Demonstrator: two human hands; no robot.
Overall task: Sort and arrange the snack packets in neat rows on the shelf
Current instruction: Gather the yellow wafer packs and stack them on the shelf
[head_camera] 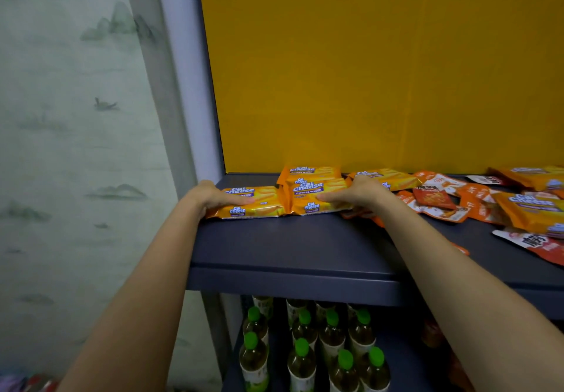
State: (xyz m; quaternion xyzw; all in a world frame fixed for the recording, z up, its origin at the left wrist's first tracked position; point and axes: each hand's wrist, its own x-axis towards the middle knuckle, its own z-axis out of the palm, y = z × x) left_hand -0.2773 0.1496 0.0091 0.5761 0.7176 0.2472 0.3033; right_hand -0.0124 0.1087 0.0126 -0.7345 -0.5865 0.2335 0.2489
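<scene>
Lying side by side at the left end of the shelf, a wafer pack and a wafer stack are seen touching edge to edge, both close to the front of the board. The pack is covered by the left hand, whose fingers are laid fairly straight across its top; the thumb is hidden. The stack is pressed at its right end by the right hand, with fingers stretched flat over the top packet and the thumb likewise hidden. Nothing is pinched or lifted by either hand. Just behind the right hand a loose wafer is left tilted near the yellow back panel. Further right, red packs are scattered and overlapped, mixed with more yellow packets. Under the shelf, bottles with green caps are stood in rows. To the left, a wall painted with misty hills is seen.
</scene>
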